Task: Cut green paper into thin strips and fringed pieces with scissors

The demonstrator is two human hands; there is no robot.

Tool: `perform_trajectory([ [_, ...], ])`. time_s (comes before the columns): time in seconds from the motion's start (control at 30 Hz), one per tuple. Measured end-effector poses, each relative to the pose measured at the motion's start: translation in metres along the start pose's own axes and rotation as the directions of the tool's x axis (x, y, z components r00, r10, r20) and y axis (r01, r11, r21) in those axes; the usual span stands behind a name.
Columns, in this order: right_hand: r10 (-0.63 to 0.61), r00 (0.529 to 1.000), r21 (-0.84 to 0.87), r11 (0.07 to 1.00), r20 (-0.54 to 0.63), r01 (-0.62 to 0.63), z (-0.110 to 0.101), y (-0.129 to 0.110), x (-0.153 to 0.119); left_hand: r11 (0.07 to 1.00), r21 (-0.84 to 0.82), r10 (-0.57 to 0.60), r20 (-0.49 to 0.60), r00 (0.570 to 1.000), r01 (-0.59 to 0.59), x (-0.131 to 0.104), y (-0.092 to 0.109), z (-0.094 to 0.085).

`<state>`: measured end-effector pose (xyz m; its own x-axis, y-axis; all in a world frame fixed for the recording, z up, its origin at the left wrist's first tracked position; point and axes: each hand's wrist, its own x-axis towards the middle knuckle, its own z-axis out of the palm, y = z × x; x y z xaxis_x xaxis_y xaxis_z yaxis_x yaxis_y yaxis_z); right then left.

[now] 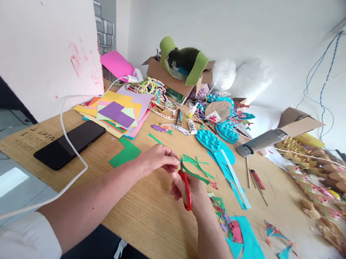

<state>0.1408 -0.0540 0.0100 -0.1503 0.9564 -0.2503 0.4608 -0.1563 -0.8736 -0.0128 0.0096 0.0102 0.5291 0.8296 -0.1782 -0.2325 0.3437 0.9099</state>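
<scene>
You are holding the slim, red-handled metal scissors, likely light, stiff and best gripped by their loops, in your curled right hand, while your left hand is hovering bunched beside the blades, its hold too hidden to tell.

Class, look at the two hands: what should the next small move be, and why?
I'd probably ease the left hand slightly away from the scissors before any snip: the right hand holds them with the blades pointing up, right beside the left fingertips. What those fingertips pinch is too small to make out.
</scene>
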Motion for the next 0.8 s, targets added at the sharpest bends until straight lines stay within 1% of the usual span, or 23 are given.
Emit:
perform_trajectory([
  [0.1, 0.012, 1.0, -0.006, 1.0, -0.004, -0.012, 0.0, -0.0014, -0.0001, 1.0, -0.004, -0.004, -0.005, 1.0, 0.004, 0.0004, -0.0007, -0.0005],
  [0.3, 0.077, 0.997, 0.004, 0.997, -0.017, -0.077, 0.0006, -0.0046, -0.0016, 1.0, -0.005, -0.006, -0.005, 1.0, 0.006, -0.0004, 0.0005, -0.0002],
  [0.53, 0.067, 0.998, -0.007, 0.998, -0.012, -0.067, 0.0003, -0.0065, -0.0025, 1.0, -0.012, -0.016, -0.032, 0.999, 0.015, -0.0003, 0.0013, -0.0001],
  [0.8, 0.086, 0.996, -0.074, 0.994, 0.008, -0.085, -0.0026, -0.0057, -0.0021, 0.999, 0.051, 0.002, -0.039, 0.999, 0.0, 0.0021, -0.002, -0.003],
])
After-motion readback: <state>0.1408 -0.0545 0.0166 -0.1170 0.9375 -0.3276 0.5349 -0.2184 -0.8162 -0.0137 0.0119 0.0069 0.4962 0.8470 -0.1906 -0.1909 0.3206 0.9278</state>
